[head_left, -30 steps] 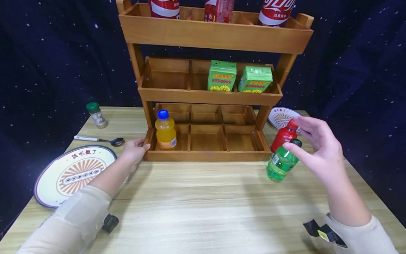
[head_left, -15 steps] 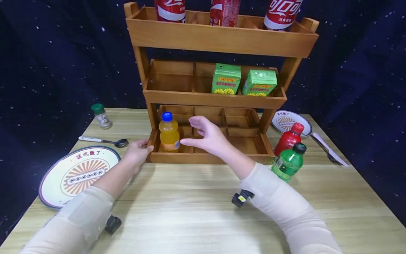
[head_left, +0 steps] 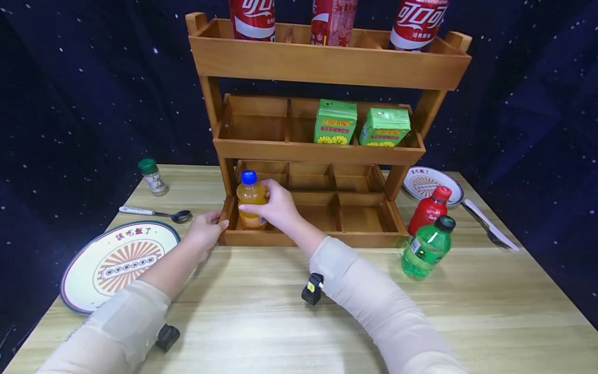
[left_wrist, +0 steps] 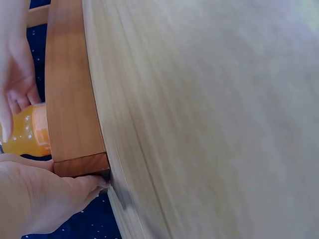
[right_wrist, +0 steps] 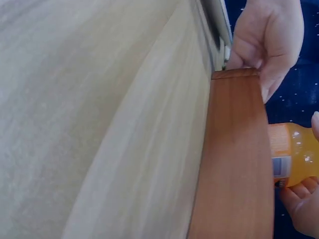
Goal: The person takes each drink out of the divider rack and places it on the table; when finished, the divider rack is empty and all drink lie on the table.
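Observation:
The bottle of orange drink (head_left: 250, 194) with a blue cap stands upright in the front left compartment of the wooden shelf's (head_left: 308, 239) bottom tier. My right hand (head_left: 276, 206) grips it around the upper body, thumb in front and fingers behind. In the left wrist view, the orange bottle (left_wrist: 25, 134) shows behind the shelf's front board, its base hidden. My left hand (head_left: 204, 234) holds the lower left corner of the shelf. Seen from the right wrist, that left hand (right_wrist: 271, 37) has its thumb and fingers on either side of the wooden corner.
A green bottle (head_left: 426, 249) and a red bottle (head_left: 427, 212) stand right of the shelf. Two green drink cartons (head_left: 335, 124) occupy the middle tier; red cans (head_left: 418, 23) stand on top. Plates (head_left: 77, 275), a spoon (head_left: 179, 216), a shaker (head_left: 154, 179) and cutlery (head_left: 488, 223) lie around.
My right hand has moved left from beside the green bottle to the orange drink bottle and taken hold of it. The left hand stays at the shelf corner. The view has shifted slightly.

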Demonstrator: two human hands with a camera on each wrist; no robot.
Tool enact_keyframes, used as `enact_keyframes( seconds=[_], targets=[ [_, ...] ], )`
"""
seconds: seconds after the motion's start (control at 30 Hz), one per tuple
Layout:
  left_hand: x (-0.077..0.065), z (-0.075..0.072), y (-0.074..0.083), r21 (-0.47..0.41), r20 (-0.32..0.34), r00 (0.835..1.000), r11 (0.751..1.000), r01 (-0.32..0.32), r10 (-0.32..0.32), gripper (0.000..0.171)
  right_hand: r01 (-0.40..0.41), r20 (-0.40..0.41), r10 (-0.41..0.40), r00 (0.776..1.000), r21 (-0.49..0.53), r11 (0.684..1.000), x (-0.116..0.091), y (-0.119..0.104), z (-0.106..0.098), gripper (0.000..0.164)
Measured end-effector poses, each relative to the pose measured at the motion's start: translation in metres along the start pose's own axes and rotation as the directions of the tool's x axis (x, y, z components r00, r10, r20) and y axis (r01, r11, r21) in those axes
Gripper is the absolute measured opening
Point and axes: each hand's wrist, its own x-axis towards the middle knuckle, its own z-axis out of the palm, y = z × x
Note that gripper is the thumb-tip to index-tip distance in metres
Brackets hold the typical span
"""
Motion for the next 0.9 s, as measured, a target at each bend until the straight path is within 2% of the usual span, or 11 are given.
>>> enact_keyframes(
  seconds=[0.2, 0.4, 0.53, 0.7, 0.9],
  targets=[
    [-0.001, -0.002, 0.001, 0.039, 0.0, 1.0, 0.999, -0.025, 0.025, 0.053, 0.054, -0.067, -0.052, 0.996, 0.027, 0.998, 0.001, 0.002, 0.004, 0.056],
    [-0.003, -0.001, 0.002, 0.028, 0.01, 1.0, 0.999, -0.015, 0.014, 0.054, 0.098, -0.129, -0.084, 0.988, 0.109, 0.989, -0.007, -0.006, -0.007, 0.054],
    [-0.003, -0.002, 0.002, 0.001, 0.022, 0.999, 1.0, -0.026, 0.026, 0.054, 0.135, -0.151, -0.105, 0.983, 0.197, 0.971, -0.015, -0.017, -0.027, 0.054],
    [-0.003, -0.004, 0.0, -0.004, 0.027, 0.999, 1.0, -0.031, 0.031, 0.054, 0.147, -0.166, -0.104, 0.981, 0.273, 0.951, -0.036, -0.031, -0.06, 0.052],
    [-0.002, -0.003, 0.001, 0.008, 0.039, 0.999, 1.0, -0.028, 0.027, 0.054, 0.081, -0.111, -0.05, 0.993, 0.29, 0.954, -0.082, -0.057, -0.106, 0.046]
  ],
)
